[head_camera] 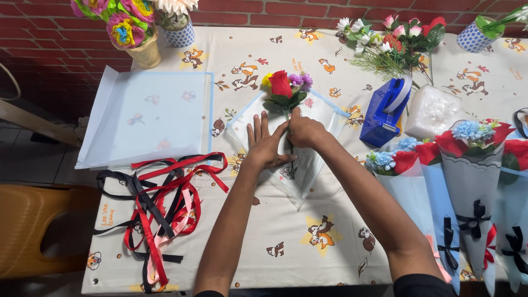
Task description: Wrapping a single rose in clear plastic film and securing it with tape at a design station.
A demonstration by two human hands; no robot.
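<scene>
Translucent wrapping paper [308, 165] lies under both my palms, a pale sheet set diamond-wise on the printed tablecloth [286, 231], its lower point aimed at six o'clock, towards me. My left hand [265, 146] rests flat on it with the fingers spread and pointing to twelve, gripping nothing, only pressing the sheet down. My right hand [304, 131] sits just beside it at about two o'clock from the left, fingers curled down over the stem of the small bouquet [286, 88]; whether they pinch the stem or merely pin it I cannot tell. That bouquet, a red rose with purple and yellow blooms, runs along the twelve-to-six line: heads away from me, stem passing under the right hand and on down the middle of the paper. So it lies straight ahead of both sets of fingers, with the right hand nearer and touching it. At eight o'clock, a tangle of red, black and pink ribbons [159, 209]. At ten, a stack of spare sheets [148, 118]. At two, a blue tape dispenser [385, 113]; at three, finished wrapped bouquets [467, 181].
</scene>
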